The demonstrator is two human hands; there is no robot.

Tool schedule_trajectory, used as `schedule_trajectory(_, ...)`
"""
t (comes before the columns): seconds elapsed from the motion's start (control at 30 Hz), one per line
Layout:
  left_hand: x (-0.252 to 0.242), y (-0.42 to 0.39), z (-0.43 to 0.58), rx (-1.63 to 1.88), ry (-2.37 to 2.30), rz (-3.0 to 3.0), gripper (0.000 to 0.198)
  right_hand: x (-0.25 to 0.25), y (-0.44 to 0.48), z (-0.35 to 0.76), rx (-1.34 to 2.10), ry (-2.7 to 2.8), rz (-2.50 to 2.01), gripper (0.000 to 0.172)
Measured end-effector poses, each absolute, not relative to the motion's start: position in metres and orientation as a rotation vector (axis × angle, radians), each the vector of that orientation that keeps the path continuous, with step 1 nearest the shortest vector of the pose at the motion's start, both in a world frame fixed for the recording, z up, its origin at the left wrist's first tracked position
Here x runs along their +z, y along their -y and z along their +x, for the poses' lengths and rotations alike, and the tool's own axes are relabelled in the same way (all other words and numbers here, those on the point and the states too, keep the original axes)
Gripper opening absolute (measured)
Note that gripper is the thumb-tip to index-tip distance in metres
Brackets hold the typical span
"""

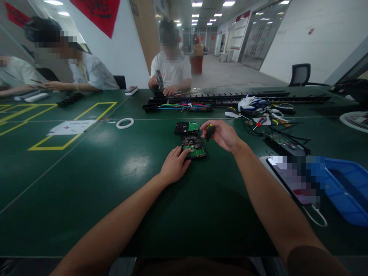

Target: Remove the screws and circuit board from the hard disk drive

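On the green table (138, 214), a hard drive (195, 147) touches the left hand (174, 166).

My left hand (175, 165) lies flat on the green surface (115, 184), its fingers (185, 153) touching the left edge of the near hard drive (196, 148). My right hand (222, 135) grips a screwdriver (209, 132) just above that drive. A second hard drive (186, 127) lies just beyond. A white tape ring (125, 123) sits farther left, and a blue tray (345, 188) is near right.
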State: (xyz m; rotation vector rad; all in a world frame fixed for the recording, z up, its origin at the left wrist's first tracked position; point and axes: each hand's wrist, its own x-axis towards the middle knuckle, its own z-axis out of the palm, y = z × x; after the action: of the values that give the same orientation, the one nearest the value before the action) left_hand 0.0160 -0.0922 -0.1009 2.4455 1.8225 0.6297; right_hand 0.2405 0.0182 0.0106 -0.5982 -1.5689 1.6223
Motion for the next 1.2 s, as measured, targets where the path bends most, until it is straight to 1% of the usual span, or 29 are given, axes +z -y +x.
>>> schedule_trajectory(0.4, -0.1029, 0.0913, 0.0148, 0.634, -1.821, 2.443, 0.052, 0.0134, -0.0163, 0.2424, 1.477, 1.668, -0.654, 0.020)
schedule_trajectory(0.57, -0.1006, 0.0915, 0.0153, 0.605, -1.834, 2.440, 0.053, 0.0107, -0.0181, 0.2408, 1.563, 1.563, -0.615, 0.014)
schedule_trajectory(0.67, -0.0998, 0.0918, 0.0158, 0.609, -1.825, 2.436, 0.052, 0.0106, -0.0171, 0.2404, 1.637, 1.536, -0.582, 0.013)
schedule_trajectory(0.8, -0.1004, 0.0918, 0.0161, 0.625, -1.823, 2.434, 0.052, 0.0100, -0.0170, 0.2398, 1.648, 1.554, -0.605, 0.019)
schedule_trajectory(0.93, -0.1002, 0.0920, 0.0159, 0.638, -1.819, 2.427, 0.051, 0.0089, -0.0187, 0.2399, 1.649, 1.556, -0.597, 0.035)
schedule_trajectory(1.0, -0.0997, 0.0922, 0.0158, 0.626, -1.822, 2.435, 0.051, 0.0090, -0.0192, 0.2404, 1.654, 1.568, -0.600, 0.039)
schedule_trajectory(1.2, -0.0990, 0.0925, 0.0164, 0.605, -1.840, 2.447, 0.051, 0.0100, -0.0205, 0.2421, 1.600, 1.626, -0.606, 0.031)
